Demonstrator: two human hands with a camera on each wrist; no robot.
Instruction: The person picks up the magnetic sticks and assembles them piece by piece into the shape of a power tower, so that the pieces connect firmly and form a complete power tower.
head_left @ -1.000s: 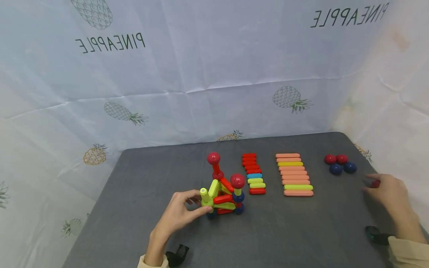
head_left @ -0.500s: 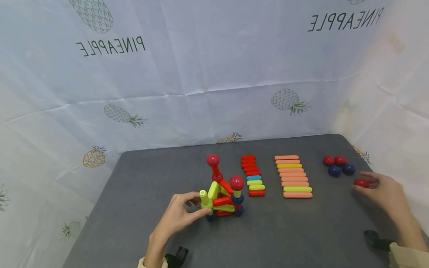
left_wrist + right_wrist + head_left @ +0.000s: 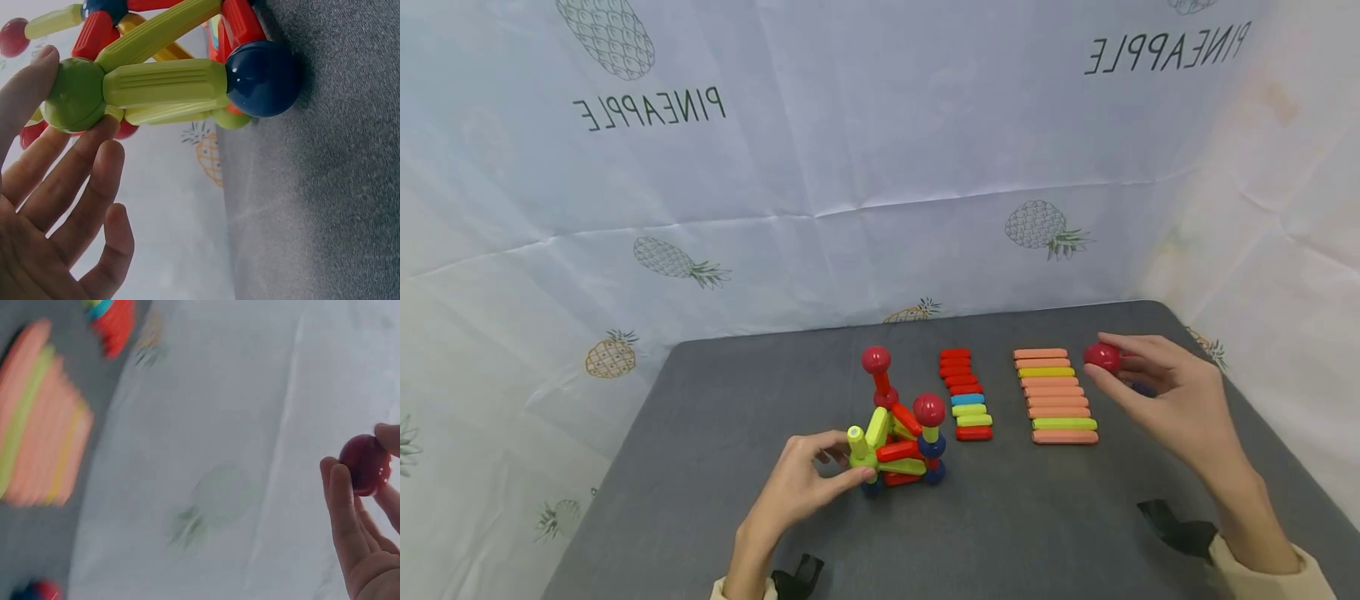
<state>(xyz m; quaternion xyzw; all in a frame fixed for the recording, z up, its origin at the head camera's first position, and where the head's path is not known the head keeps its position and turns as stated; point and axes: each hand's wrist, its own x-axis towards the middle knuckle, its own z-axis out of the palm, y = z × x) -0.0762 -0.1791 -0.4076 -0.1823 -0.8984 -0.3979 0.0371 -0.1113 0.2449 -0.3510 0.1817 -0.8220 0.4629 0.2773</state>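
A structure of coloured sticks and balls stands on the dark table, with lime and red sticks [image 3: 898,451] between blue, green and red balls. My left hand [image 3: 797,487] pinches its green ball [image 3: 75,94] between thumb and fingers. From that ball a lime stick [image 3: 857,442] points up with a bare top end. Two other uprights carry red balls, one at the back [image 3: 876,360] and one at the right [image 3: 929,409]. Held up at the right, a red ball [image 3: 1102,357] sits between the thumb and fingertips of my right hand [image 3: 1183,404].
Short sticks [image 3: 967,400], red, blue and lime, lie in a column right of the structure. A column of longer salmon, yellow and lime sticks [image 3: 1057,402] is beside it. Loose balls [image 3: 37,590] lie at the far right, mostly behind my right hand in the head view.
My right hand has lifted the red ball off the table's right side and carried it left, towards the long sticks. The left hand keeps its hold on the structure.
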